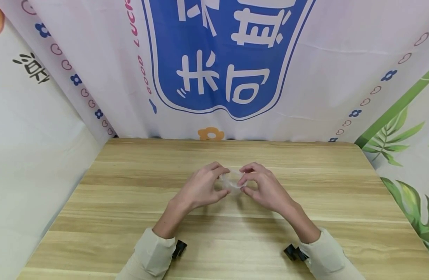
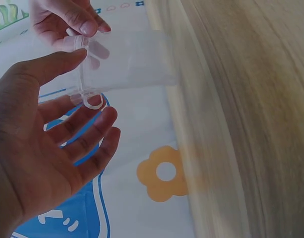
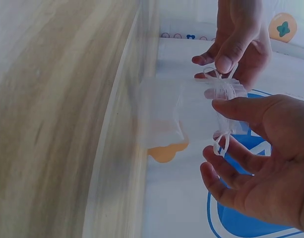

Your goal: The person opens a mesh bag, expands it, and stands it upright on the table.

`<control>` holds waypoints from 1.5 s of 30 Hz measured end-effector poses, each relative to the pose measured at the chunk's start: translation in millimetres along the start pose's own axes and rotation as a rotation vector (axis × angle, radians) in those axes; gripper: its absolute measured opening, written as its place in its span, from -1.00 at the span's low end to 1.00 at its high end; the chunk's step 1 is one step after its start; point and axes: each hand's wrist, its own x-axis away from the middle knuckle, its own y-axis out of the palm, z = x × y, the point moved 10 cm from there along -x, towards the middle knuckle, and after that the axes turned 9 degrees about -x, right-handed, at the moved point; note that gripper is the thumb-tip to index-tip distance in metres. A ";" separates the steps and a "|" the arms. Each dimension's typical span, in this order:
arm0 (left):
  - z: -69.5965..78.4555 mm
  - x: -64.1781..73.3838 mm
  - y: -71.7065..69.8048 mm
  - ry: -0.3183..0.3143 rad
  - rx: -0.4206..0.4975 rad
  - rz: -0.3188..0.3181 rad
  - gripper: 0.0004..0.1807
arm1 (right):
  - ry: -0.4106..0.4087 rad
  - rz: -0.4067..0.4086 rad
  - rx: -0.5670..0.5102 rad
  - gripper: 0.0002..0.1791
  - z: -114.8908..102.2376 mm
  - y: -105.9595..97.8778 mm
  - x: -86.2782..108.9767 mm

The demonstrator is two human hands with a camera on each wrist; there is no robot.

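Note:
Between both hands is a small sheer white drawstring pouch [image 1: 232, 179], held up over the table. In the left wrist view the pouch [image 2: 137, 59] looks flat and see-through, its body pointing away from the fingers. My left hand [image 1: 203, 187] pinches one side of the gathered neck between thumb and fingers. The right hand [image 1: 266, 188] grips the other side the same way. Thin white drawstring loops [image 3: 221, 144] stick out at both ends of the neck in the right wrist view. Nothing shows inside the pouch [image 3: 164, 106].
A wood-grain table [image 1: 130, 217] lies under the hands. Behind it hangs a white curtain [image 1: 305, 97] with a blue printed badge and an orange flower. Printed cloth [image 1: 403, 163] closes the right side, white cloth [image 1: 36, 155] the left. Black clips [image 1: 179, 249] sit at the cuffs.

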 end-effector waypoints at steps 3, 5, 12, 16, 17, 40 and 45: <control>-2.1 -0.5 0.3 -0.023 0.007 0.008 -0.37 | -0.009 -0.015 -0.009 -0.85 -0.2 2.3 0.4; -3.9 -0.9 1.5 -0.037 0.009 0.007 -0.37 | -0.012 -0.028 -0.017 -0.85 -0.5 4.2 0.6; -10.3 -2.4 3.1 -0.073 0.012 0.023 -0.39 | -0.013 -0.068 -0.032 -0.84 -1.3 9.1 1.2; -9.9 -2.6 1.7 -0.062 0.012 0.037 -0.44 | 0.000 -0.067 -0.028 -0.86 -0.4 8.9 1.4; -9.3 -2.7 1.1 -0.054 0.013 0.042 -0.47 | 0.003 -0.064 -0.025 -0.85 -0.4 8.2 1.4; 3.6 -5.4 -2.9 0.021 0.190 0.167 -0.81 | 0.027 0.091 -0.111 -0.70 8.0 -1.5 -0.7; 2.7 -5.6 -1.9 -0.002 0.217 0.169 -0.83 | 0.034 0.088 -0.127 -0.72 7.8 -1.3 -1.0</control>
